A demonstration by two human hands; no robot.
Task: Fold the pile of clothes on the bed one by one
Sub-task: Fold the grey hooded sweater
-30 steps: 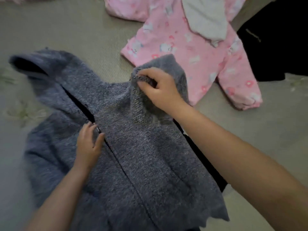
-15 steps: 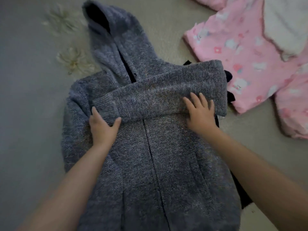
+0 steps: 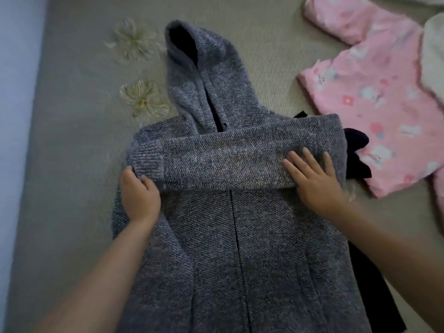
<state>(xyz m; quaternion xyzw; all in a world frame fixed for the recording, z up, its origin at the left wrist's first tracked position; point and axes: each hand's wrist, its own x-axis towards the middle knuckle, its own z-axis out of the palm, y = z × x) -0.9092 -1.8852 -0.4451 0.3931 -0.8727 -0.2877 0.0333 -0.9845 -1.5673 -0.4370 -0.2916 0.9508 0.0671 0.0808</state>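
— Bed held the grey hoodie, right sleeve folded across?
— Yes; left hand gripped its cuff, right hand pressed flat. Other sleeve probably came next.

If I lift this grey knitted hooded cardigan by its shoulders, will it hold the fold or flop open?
The grey knitted hooded cardigan will probably flop: its folded sleeve drapes softly across the chest and lies loose. The thick, chunky knit suggests some weight for its size, so the hood would likely sag. The coarse texture should not be slippery under the right hand or the left hand.
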